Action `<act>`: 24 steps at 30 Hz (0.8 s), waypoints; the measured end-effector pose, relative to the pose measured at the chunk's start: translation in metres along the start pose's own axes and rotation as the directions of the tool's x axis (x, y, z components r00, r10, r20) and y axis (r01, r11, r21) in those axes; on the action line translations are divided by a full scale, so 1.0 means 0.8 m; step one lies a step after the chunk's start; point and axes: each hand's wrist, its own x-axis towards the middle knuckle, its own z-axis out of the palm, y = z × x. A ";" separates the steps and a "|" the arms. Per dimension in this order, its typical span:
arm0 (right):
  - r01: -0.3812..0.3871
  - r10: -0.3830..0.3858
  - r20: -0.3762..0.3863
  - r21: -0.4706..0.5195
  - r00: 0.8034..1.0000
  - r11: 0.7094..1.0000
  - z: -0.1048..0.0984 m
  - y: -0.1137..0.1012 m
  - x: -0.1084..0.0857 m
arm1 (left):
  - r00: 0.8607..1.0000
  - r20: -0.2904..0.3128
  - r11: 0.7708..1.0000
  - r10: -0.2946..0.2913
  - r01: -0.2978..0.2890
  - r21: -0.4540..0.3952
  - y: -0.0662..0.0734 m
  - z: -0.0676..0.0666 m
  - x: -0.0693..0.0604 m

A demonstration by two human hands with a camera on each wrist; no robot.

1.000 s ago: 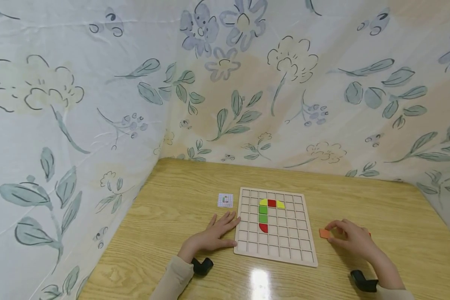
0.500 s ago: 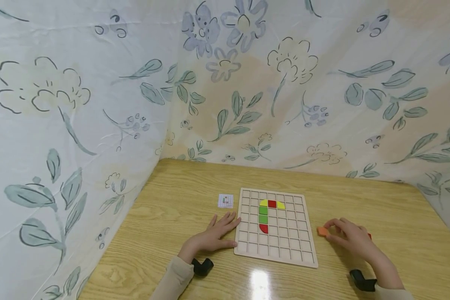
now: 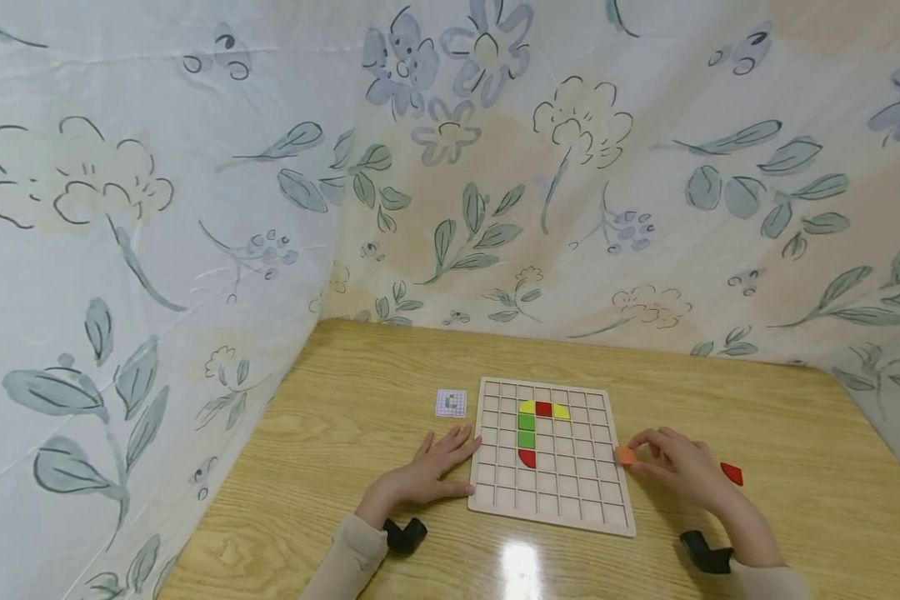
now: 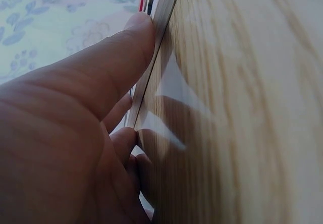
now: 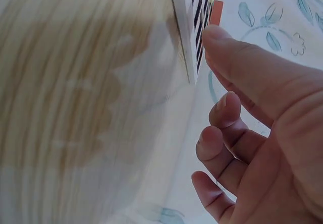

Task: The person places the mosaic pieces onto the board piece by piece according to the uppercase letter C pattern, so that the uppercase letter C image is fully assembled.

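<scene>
A wooden grid board (image 3: 570, 479) lies on the table with coloured tiles set in its squares. Two green tiles (image 3: 526, 430) stand in a column, with a yellow quarter-round tile (image 3: 527, 407) above them and a red quarter-round tile (image 3: 527, 458) below. A red square tile (image 3: 543, 409) and a second yellow quarter-round tile (image 3: 561, 412) continue the top row. With its fingers spread, my left hand (image 3: 437, 468) rests against the board's left edge. Between thumb and fingertips my right hand (image 3: 682, 471) pinches an orange square tile (image 3: 626, 455) at the board's right edge.
A small card (image 3: 451, 402) printed with a grid pattern lies left of the board. Another red quarter-round tile (image 3: 732, 474) lies on the table behind my right hand. A floral cloth (image 3: 450, 208) hangs behind and beside the table (image 3: 375, 367).
My right hand has lifted the orange tile and carried it left to the board's right edge. The loose red tile behind that hand has come into fuller view. My left hand stays put.
</scene>
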 end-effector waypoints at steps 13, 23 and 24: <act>0.039 -0.039 0.004 0.029 0.999 0.999 0.007 -0.031 0.020 | 1.000 0.007 1.000 0.005 -0.005 0.002 0.005 -0.005 -0.001; 0.040 -0.043 0.034 0.081 0.998 0.996 0.023 -0.046 0.029 | 1.000 0.011 1.000 -0.005 0.005 -0.004 0.002 -0.003 0.001; 0.045 -0.048 0.035 0.083 0.998 0.996 0.024 -0.048 0.030 | 1.000 0.011 1.000 -0.006 0.006 -0.002 0.002 -0.003 0.001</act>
